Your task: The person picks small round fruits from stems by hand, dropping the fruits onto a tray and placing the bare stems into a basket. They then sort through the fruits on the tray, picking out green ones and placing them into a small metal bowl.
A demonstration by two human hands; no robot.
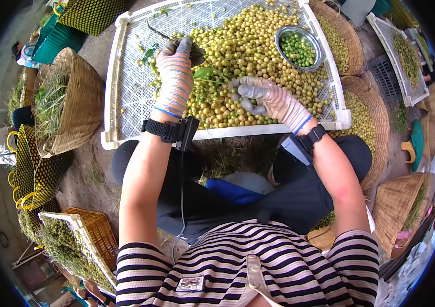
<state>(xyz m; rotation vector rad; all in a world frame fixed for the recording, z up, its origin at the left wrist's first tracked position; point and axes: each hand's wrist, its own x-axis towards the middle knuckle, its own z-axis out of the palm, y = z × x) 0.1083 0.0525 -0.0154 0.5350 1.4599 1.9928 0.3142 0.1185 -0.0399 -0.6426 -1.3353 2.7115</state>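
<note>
My left hand (176,71), in a striped glove with grey fingertips, is closed over the white mesh tray (125,87). A thin dark stem (157,31) sticks out past its fingers, with green leaves (149,53) beside it. My right hand (264,97), gloved alike, hovers low over the round yellow-green fruits (238,46) with its fingers curled in. What lies within those fingers is hidden. Between the hands is a leafy green sprig (204,74). A metal bowl (277,41) of greener fruits stands on the heap at the tray's right.
Wicker baskets of fruit (378,123) stand close to the tray's right side. To the left are a wicker basket of stalks (87,102) and yellow-black woven baskets (48,174). Another tray (76,225) holds stalks at lower left. Other people (3,146) are at the far left.
</note>
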